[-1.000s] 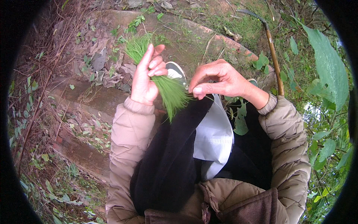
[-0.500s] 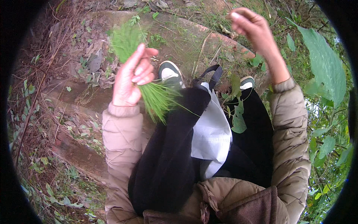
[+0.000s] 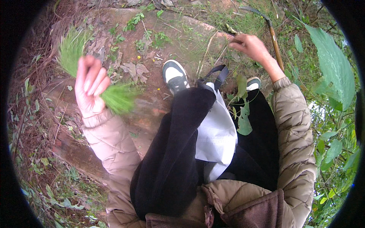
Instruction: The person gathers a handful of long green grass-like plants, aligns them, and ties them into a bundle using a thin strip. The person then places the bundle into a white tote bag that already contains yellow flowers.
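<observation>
My left hand (image 3: 91,83) is raised at the left, its fingers wrapped around a bunch of thin green grass (image 3: 118,98). The bunch sticks out on both sides of the fist, and its ends are blurred by motion. Over the ground ahead of my knees, my right hand (image 3: 249,46) has its fingers pinched together, pointing left. Whether anything small is between those fingertips cannot be made out. Just right of this hand lies a sickle (image 3: 275,43) with a curved dark blade and a wooden handle.
A white bag (image 3: 216,140) with a dark strap hangs between my black-trousered legs. My shoes (image 3: 175,77) stand on bare soil beside a low stone edge (image 3: 190,22). A broad leafy plant (image 3: 331,62) rises at the right; dry twigs and leaf litter (image 3: 38,72) cover the left.
My left hand has swung left with the grass, away from my knee. My right hand has come down and slightly nearer, and the sickle behind it now shows.
</observation>
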Demonstrator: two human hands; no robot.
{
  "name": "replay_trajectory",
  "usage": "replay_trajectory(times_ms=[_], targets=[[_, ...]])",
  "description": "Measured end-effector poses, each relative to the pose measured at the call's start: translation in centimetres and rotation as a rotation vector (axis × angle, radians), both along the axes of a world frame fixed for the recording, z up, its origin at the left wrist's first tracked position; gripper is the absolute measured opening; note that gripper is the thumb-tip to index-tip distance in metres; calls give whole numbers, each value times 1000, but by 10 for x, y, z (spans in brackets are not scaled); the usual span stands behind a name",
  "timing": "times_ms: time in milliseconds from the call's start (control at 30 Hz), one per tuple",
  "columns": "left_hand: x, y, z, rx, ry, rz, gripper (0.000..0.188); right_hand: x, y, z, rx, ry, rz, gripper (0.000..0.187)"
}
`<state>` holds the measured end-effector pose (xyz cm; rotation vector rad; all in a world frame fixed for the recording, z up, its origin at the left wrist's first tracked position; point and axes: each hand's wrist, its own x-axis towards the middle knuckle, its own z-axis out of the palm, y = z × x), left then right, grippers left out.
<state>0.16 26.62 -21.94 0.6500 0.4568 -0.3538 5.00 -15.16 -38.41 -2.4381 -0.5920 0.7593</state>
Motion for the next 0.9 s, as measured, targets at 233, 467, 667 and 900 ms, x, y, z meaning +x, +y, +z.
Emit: replay_trajectory(times_ms=[233, 467, 667, 900], targets=[[-8, -16, -26, 342, 252, -94, 25, -30, 55, -6, -23, -79, 262, 38], [-12, -28, -30, 297, 276, -116, 26, -45, 97, -19, -78, -234, 162, 40], [-15, -44, -36, 241, 287, -202, 26, -35, 99, -28, -251, -226, 224, 25], [-16, -41, -36, 215, 289, -167, 28, 26, 42, 8, 283, 561, -122, 24]])
